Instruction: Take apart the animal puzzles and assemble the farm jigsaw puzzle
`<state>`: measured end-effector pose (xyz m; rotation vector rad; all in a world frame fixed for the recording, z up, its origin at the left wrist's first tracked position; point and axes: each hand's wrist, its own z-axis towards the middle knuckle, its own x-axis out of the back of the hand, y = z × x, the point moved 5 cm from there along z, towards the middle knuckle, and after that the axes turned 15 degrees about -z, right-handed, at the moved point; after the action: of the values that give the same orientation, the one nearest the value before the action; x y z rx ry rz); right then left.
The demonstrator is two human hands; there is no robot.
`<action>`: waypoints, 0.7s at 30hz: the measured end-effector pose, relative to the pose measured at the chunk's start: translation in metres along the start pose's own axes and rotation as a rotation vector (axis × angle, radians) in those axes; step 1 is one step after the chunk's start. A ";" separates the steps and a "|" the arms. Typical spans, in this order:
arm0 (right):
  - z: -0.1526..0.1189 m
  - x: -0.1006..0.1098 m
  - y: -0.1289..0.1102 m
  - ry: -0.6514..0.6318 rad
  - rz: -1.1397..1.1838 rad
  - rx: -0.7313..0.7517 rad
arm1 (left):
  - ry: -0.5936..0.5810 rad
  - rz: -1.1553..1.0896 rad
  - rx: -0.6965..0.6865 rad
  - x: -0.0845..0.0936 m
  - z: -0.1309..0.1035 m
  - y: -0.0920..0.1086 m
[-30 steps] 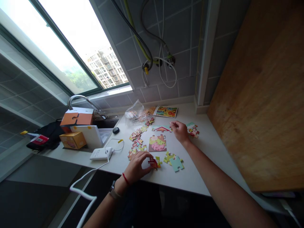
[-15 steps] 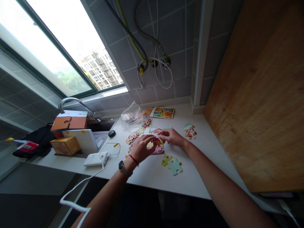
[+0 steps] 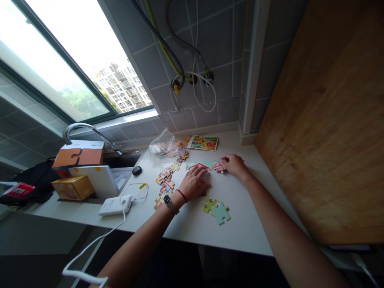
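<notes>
My left hand (image 3: 195, 182) lies palm down with its fingers stretched over the joined jigsaw puzzle (image 3: 198, 165), hiding most of it. The puzzle's visible upper strip is pale green with a red roof shape. To the right, my right hand (image 3: 234, 165) pinches a pink puzzle piece (image 3: 220, 167) at the right end of that strip. Whether the piece is locked in I cannot tell. Two loose pieces, including a mint-green puzzle piece (image 3: 221, 212), lie in front. Several more puzzle pieces (image 3: 166, 176) are heaped left of my left hand.
A clear plastic bag (image 3: 163, 147) and a colourful picture card (image 3: 203, 143) lie at the back of the white counter (image 3: 246, 224). On the left are a white power bank (image 3: 115, 205) with a cable, a black case (image 3: 137, 171) and boxes (image 3: 73, 187) by the sink. A wooden panel (image 3: 318, 120) stands at right.
My right hand has moved right, to the pink piece where the loose group lay. My left hand has come down flat on the puzzle. The view has shifted slightly.
</notes>
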<state>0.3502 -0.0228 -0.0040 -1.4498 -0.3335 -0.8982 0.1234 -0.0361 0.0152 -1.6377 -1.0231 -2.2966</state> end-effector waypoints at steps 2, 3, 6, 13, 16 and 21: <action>-0.005 0.000 -0.002 -0.059 -0.035 0.032 | -0.013 0.006 -0.004 -0.003 0.009 -0.001; -0.007 -0.001 -0.004 -0.085 -0.051 0.049 | -0.012 0.006 -0.002 -0.003 0.012 -0.001; -0.014 -0.002 -0.008 -0.141 -0.096 0.083 | 0.007 -0.009 0.003 -0.001 0.016 -0.001; -0.026 -0.006 -0.021 -0.135 -0.206 0.148 | 0.047 -0.091 -0.018 0.004 0.018 -0.013; -0.027 -0.008 -0.022 -0.120 -0.244 0.157 | 0.071 -0.105 -0.025 0.002 0.017 -0.016; -0.028 -0.010 -0.018 -0.073 -0.278 0.133 | 0.083 -0.130 -0.018 0.001 0.012 -0.015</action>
<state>0.3226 -0.0432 -0.0023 -1.3349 -0.6499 -1.0259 0.1254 -0.0171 0.0117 -1.5092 -1.1246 -2.4405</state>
